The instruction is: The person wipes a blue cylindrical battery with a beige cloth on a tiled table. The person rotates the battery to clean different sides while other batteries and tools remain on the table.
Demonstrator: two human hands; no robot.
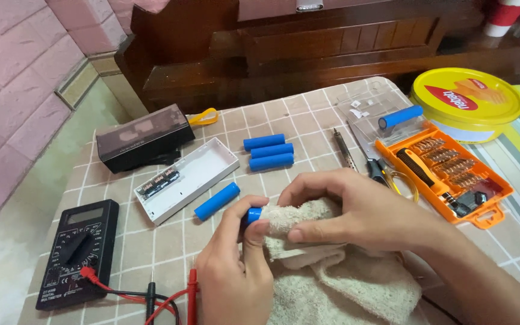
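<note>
Over the tabletop (308,120), the left hand (236,265) pinches a blue battery (254,214) wrapped in a beige towel (332,277) gripped by the right hand (356,210), beside an empty white case (188,177) and an orange tray (446,171) holding screwdriver bits.

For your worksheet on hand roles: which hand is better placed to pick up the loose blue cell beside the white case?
Probably the left hand: it lies nearer the loose blue cell, gripping only the wrapped cell's end. The right hand is pressing the beige towel.
</note>
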